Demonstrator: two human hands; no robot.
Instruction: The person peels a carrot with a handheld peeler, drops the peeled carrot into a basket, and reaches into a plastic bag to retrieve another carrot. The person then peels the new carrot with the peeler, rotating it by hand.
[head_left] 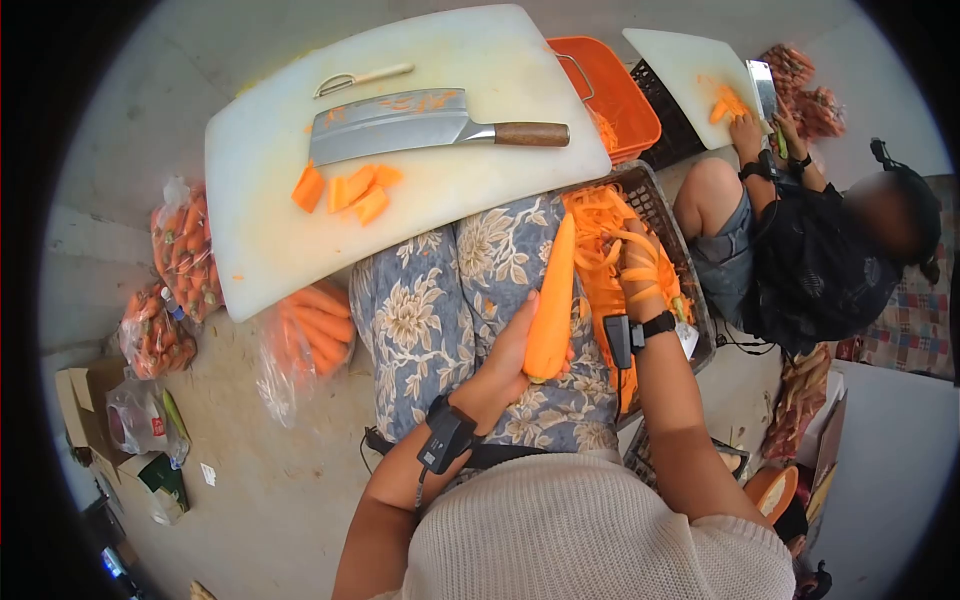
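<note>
My left hand is closed round the thick end of a long peeled carrot, which lies above my lap with its thin tip pointing away from me. To its right, my right hand is down among a heap of carrot peels in a dark plastic crate. Orange strips drape over its fingers and partly hide them; the fingers look curled into the peels. A peeler, a cleaver with a wooden handle and several cut carrot pieces lie on the white cutting board in front.
An orange basket stands beyond the crate. Bags of carrots and an open bag of peeled carrots sit at left. On the right, a co-worker works at another white board with a cleaver.
</note>
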